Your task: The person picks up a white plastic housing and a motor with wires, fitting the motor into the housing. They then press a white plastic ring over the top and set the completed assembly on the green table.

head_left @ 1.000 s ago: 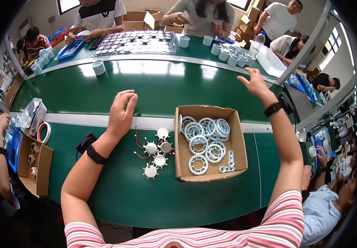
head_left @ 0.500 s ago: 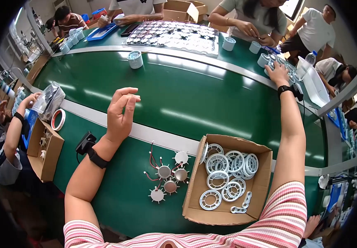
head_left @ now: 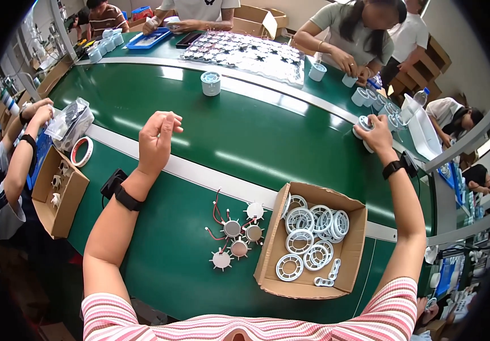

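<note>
A: Where does trouble look likeliest?

B: In the grip, I'd say. The right hand (head_left: 374, 136) is wrapped around a pale blue cup (head_left: 362, 129) at the far right of the middle green strip (head_left: 279, 142). The arm reaches well out, so a lopsided hold could let the cup tip or slip.

A: Is the cup resting on anything?

B: I can't tell. The fingers cover too much, and its base may or may not touch the strip.

A: What's near enough to knock?

B: The clustered cups (head_left: 361, 96) just beyond it. A careless swing of the wrist could topple one. A co-worker's hands (head_left: 342, 60) are busy close by, so elbow room is a worry too.

A: And the left hand?

B: The left hand (head_left: 155, 136) hangs over the strip with fingers loosely curled. I see nothing in it, though I can't tell whether something small hides there. Sweeping that forearm low to the right might snag the wired discs (head_left: 232, 228) on the counter (head_left: 171, 273).

A: The open box?

B: The cardboard box (head_left: 304, 290) stands between the arms. Drawing the cup back too low could clip its rim and jostle the rings (head_left: 289, 267) inside.
</note>
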The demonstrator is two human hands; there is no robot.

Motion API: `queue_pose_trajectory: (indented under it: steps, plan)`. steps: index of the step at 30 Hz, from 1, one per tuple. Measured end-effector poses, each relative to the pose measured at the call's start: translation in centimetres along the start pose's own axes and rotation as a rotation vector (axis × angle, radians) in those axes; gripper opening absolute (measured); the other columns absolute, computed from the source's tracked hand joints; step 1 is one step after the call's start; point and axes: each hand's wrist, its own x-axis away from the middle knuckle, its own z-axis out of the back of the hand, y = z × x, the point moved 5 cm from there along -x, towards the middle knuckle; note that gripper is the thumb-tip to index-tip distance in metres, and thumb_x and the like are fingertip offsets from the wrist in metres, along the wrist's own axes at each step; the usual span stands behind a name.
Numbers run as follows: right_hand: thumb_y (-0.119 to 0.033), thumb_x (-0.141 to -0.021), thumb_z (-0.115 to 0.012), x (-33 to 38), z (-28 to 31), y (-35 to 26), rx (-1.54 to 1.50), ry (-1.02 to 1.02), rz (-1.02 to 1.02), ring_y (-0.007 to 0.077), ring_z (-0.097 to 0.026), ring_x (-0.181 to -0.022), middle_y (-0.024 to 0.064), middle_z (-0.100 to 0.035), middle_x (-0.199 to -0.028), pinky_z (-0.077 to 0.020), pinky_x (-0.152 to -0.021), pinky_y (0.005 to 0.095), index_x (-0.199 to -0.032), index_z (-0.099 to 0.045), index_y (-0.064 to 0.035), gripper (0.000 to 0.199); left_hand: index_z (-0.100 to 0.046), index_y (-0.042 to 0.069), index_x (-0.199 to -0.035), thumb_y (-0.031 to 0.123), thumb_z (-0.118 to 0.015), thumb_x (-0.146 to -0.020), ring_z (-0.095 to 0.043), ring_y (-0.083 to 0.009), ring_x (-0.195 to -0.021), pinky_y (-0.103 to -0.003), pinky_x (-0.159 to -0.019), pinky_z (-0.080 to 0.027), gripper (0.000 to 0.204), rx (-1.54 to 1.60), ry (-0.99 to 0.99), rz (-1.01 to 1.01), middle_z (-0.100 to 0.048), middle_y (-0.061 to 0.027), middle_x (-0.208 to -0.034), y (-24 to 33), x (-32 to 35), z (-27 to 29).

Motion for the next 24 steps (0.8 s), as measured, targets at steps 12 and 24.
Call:
queue_pose_trajectory:
  steps: [12,24]
  plan:
    - [-0.046,-0.066,-0.090,17.8,8.4,-39.3,-0.565,-0.204,1.460,0.0351,-0.059,-0.097,0.0124,-0.048,-0.128,-0.0563,-0.072,0.0438,-0.114,-0.066,-0.0182,0.061,-0.069,0.008,-0.089,0.039,-0.052,-0.108,-0.069,-0.0141,-0.078,-0.027,-0.071,-0.053,0.040,0.567,-0.062,0.633,-0.073,-0.0058,-0.088,-5.1,-0.5,0.8]
    - [-0.049,-0.079,-0.082,21.5,9.2,-41.6,-0.645,-0.268,1.508,0.0383,-0.058,-0.110,0.0171,-0.042,-0.147,-0.0522,-0.095,0.0466,-0.126,-0.063,-0.0104,0.064,-0.070,0.008,-0.091,0.041,-0.054,-0.107,-0.068,-0.0136,-0.077,-0.026,-0.073,-0.052,0.040,0.551,-0.099,0.635,-0.073,-0.0053,-0.088,-5.1,-0.3,1.1]
